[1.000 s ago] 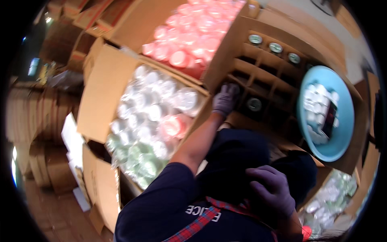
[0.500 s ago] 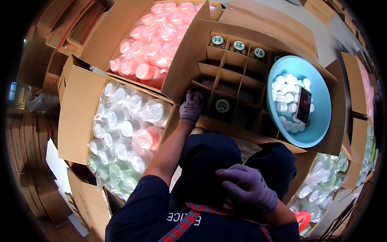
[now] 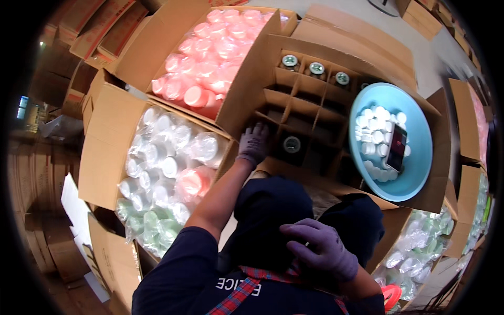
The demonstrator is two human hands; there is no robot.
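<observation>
My gloved left hand [image 3: 254, 144] is stretched forward and lies flat, fingers apart, on the near-left rim of a cardboard box with cell dividers [image 3: 310, 107]. Three lidded jars [image 3: 316, 68] stand in the far row of cells and one more jar [image 3: 292, 144] sits in a near cell just right of that hand. My gloved right hand [image 3: 323, 249] rests with spread fingers on my dark-trousered knee [image 3: 268, 210] and holds nothing.
A light blue bowl [image 3: 420, 157] on the box's right holds white caps and a dark phone [image 3: 397, 148]. Open cartons hold bagged pink jars [image 3: 210, 58], clear and white jars [image 3: 168, 157] and green ones [image 3: 415, 252]. Stacked cartons [image 3: 79, 31] stand at left.
The view has swung, so the cartons sit lower and further right in the picture. My left hand stays on the divided box's rim and my right hand stays on my knee.
</observation>
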